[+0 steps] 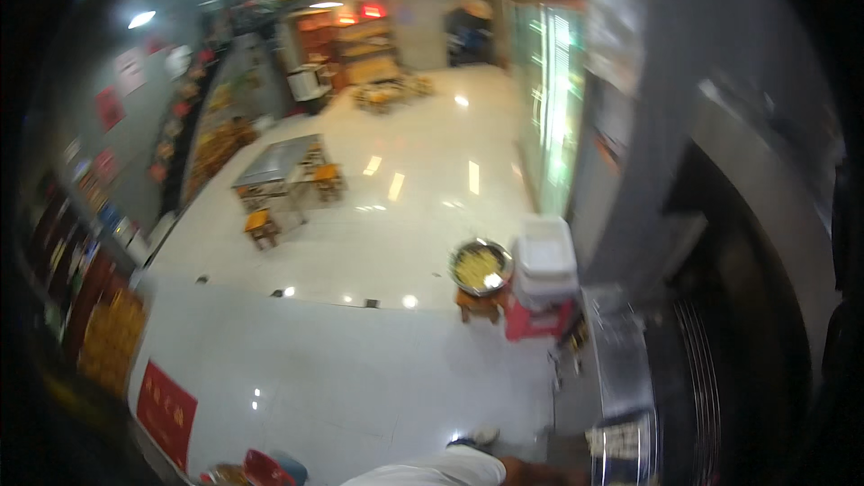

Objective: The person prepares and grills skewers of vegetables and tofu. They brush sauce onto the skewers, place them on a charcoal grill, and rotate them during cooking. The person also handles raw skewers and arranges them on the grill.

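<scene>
Neither of my hands shows clearly; at the bottom edge there is a white garment [432, 471] with bare skin beside it, too blurred to tell which body part that is. Before me, a round metal basin [480, 267] of pale yellow food rests on a small wooden stool [478, 306]. Touching or close beside it on the right, white plastic tubs [545, 253] are stacked on a red plastic stool [536, 319].
A metal counter [617, 358] with a tray of pale pieces [621, 442] runs along the right. A lit glass-door cooler [557, 108] stands beyond. On the left are a table [277, 160] with wooden stools [261, 226] and a red mat [167, 412]. Red and blue containers [270, 467] sit at bottom left.
</scene>
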A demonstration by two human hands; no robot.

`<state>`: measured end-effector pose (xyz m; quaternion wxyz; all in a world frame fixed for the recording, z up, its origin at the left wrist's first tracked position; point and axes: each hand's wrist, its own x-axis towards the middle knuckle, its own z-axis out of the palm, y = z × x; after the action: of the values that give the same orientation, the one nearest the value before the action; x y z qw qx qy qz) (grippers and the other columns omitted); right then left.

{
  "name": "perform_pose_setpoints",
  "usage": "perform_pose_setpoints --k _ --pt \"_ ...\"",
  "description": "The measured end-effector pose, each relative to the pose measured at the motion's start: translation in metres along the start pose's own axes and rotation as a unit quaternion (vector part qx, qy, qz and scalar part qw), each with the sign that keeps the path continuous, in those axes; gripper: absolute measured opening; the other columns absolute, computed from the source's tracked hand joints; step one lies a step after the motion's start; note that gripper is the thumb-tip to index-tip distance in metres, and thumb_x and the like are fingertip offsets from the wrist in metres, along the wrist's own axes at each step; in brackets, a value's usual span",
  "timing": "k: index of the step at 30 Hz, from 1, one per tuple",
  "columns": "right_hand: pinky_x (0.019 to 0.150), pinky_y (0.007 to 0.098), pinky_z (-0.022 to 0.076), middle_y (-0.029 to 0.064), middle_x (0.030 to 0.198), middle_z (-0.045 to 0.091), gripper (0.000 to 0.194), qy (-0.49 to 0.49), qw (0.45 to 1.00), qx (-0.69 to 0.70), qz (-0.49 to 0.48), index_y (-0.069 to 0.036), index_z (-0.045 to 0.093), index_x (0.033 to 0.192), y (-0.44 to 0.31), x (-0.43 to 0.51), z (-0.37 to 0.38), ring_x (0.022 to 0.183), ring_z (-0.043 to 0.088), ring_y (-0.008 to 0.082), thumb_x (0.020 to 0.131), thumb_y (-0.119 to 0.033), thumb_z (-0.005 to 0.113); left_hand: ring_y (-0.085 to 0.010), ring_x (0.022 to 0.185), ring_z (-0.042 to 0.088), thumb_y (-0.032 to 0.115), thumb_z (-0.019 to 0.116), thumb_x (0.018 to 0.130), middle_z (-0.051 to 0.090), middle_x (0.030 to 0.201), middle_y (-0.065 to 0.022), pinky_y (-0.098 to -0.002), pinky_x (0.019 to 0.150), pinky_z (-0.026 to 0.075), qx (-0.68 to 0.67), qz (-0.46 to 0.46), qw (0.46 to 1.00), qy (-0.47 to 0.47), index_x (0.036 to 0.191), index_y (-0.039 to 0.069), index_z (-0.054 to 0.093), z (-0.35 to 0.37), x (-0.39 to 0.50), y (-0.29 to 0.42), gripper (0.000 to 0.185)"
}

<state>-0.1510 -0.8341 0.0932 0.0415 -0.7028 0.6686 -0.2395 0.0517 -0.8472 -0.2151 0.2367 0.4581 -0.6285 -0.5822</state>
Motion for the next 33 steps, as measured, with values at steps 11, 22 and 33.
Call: perform_pose_setpoints --k 11,22,33 --pt "0.077 0.0433 0.0481 0.0211 0.092 0.064 0.028 0.022 0.988 0.139 0.066 -0.003 0.067 0.100 0.000 0.063 0.054 0.086 0.061 0.0396 0.081 -0.022 0.061 -0.0249 0.071 0.060 0.025 0.053 0.089 0.064 0.074 -0.0134 -0.0366 0.067 0.046 -0.044 -0.079 0.981 0.174 0.088 0.001 0.067 -0.050 -0.051 0.080 0.028" --pt "0.074 0.0463 0.0494 0.0203 0.088 0.063 0.026 -0.097 0.993 0.039 0.060 -0.007 0.069 0.098 0.001 0.050 0.110 0.082 0.062 0.0381 0.080 -0.023 0.058 -0.0098 0.059 0.044 0.022 0.054 0.090 0.050 0.062 -0.0004 -0.0272 0.054 0.036 -0.157 -0.122 0.965 0.170 0.081 0.001 0.064 -0.046 -0.051 0.065 0.025" --pt "0.073 0.0468 0.0494 0.0194 0.084 0.066 0.027 -0.083 0.990 0.076 0.080 -0.007 0.070 0.094 0.013 0.066 0.107 0.079 0.063 0.0377 0.078 -0.026 0.060 -0.0114 0.064 0.048 0.021 0.055 0.092 0.054 0.066 -0.0041 -0.0284 0.059 0.041 -0.080 -0.079 0.978 0.175 0.084 -0.001 0.062 -0.057 -0.052 0.060 0.025"
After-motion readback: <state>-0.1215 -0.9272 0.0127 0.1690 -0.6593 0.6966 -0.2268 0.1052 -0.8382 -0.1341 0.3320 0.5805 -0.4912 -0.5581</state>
